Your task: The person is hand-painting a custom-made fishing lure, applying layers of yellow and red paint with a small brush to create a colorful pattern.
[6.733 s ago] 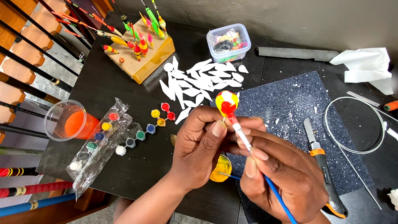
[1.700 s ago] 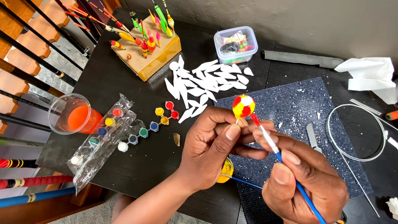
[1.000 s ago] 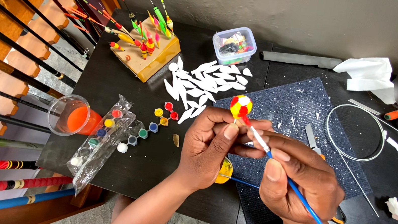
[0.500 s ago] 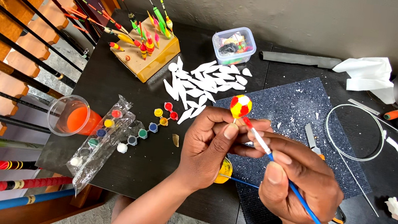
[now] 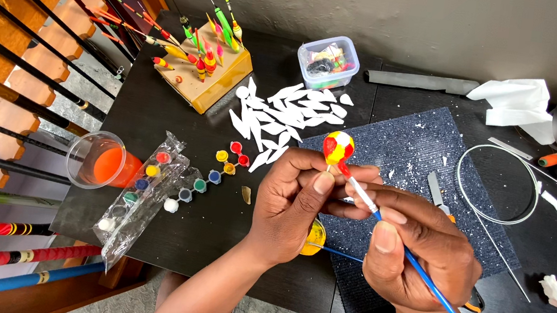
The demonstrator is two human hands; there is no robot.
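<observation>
My left hand (image 5: 294,204) pinches the stem of a small round float (image 5: 338,146) painted yellow and red, holding it upright over the dark blue mat (image 5: 420,153). My right hand (image 5: 422,252) grips a blue-handled paintbrush (image 5: 439,293) whose white tip touches the float's lower red part. A strip of small paint pots (image 5: 179,183) in several colours lies left of my left hand. A yellow pot (image 5: 314,237) sits partly hidden under my left palm.
A plastic cup of orange water (image 5: 97,159) stands at the left. A wooden block (image 5: 207,73) holds several painted floats. White float blanks (image 5: 283,115), a clear box (image 5: 328,60), a wire loop (image 5: 498,183), a craft knife (image 5: 438,194) and tissue (image 5: 522,101) lie around. Rods (image 5: 10,95) line the left rack.
The float and both hands have shifted slightly left and down; the brush stays at the float's lower part with small stroke movements.
</observation>
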